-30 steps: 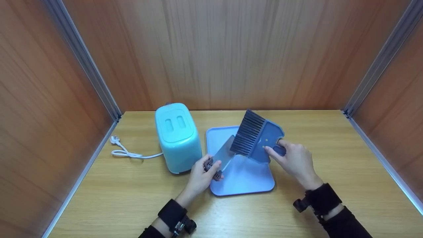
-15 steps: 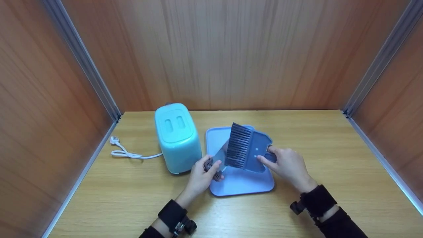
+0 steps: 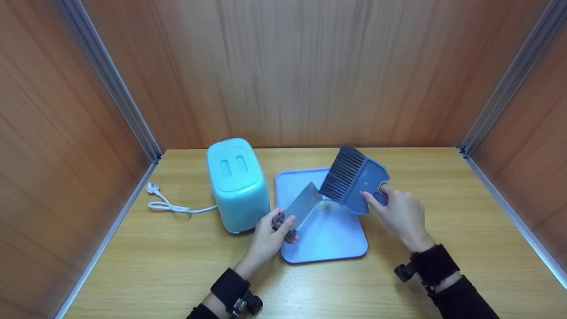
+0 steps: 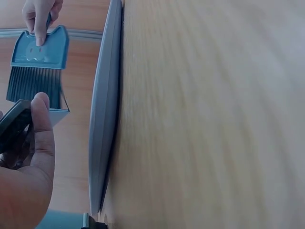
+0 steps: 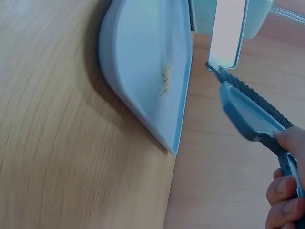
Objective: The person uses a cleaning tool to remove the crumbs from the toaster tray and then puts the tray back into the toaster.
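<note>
Brush meets flat plate over the blue tray

From where I stand, the person's right hand (image 3: 402, 215) grips the short handle of a blue brush (image 3: 365, 184), thumb laid on the blue body, with the dark bristles pointing up and inward. The left hand (image 3: 268, 232) pinches the dark end piece (image 3: 284, 228) of a thin flat plate (image 3: 304, 206) between thumb and fingers. Plate and brush are both held in the air above a pale blue tray (image 3: 330, 248), which lies about midway between the left and right edges of the bench (image 3: 155, 274) and a little way in from its far edge. The lower corner of the bristles comes right up to the plate's far end; whether they touch there is hard to say from this angle. On the tray's floor, below that meeting point, sits a small scatter of yellowish specks (image 5: 165, 81).

Just to the left of the tray, toward the far edge of the bench, stands an upright turquoise appliance (image 3: 241, 190), with two oblong marks on its top. Its white cord (image 3: 181, 208) runs toward the left edge in a folded bundle, and the plug (image 3: 153, 188) lies near that edge, not far from the far left corner.
</note>
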Demonstrator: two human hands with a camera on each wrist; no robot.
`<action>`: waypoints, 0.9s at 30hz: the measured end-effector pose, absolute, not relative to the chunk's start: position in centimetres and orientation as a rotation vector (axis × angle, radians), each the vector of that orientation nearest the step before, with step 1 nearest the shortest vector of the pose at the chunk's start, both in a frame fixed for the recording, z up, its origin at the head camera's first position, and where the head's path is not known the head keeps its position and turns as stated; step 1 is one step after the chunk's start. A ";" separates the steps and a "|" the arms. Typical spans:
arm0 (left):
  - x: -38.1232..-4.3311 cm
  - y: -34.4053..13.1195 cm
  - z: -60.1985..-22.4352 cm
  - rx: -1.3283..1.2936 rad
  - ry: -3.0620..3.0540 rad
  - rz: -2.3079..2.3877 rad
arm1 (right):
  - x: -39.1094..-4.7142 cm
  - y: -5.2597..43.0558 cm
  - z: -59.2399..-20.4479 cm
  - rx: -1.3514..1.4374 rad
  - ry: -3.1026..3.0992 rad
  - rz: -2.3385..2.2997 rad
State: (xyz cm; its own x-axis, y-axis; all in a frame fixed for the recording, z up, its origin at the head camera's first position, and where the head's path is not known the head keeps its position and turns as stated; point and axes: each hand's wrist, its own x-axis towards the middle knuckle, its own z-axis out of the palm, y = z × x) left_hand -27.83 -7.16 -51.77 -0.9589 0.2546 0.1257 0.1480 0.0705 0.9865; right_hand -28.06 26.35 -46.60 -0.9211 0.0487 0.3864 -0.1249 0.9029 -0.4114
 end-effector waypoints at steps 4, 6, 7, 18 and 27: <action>-27.9 -7.1 -51.8 0.435 2.245 2.048 | -27.9 25.7 -46.3 0.056 -2.655 0.888; -27.9 -7.0 -51.8 0.437 2.241 2.052 | -27.8 25.1 -46.3 0.082 -2.661 0.999; -27.9 -7.0 -51.7 0.438 2.235 2.055 | -27.7 24.7 -46.3 0.097 -2.673 1.042; -27.9 -6.5 -51.7 0.451 2.161 2.093 | -27.1 21.7 -46.9 0.276 -2.843 0.938; -27.8 -6.8 -51.7 0.455 2.196 2.085 | -27.5 22.7 -47.7 0.252 -2.884 0.756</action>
State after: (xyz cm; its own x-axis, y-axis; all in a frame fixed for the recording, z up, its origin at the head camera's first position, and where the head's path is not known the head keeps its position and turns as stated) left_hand -27.75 -6.83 -51.68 -0.9527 0.2668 0.1454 0.1591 0.0302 0.9868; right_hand -27.53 22.70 -47.65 -0.9746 -0.1240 0.1864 -0.1995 0.8590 -0.4716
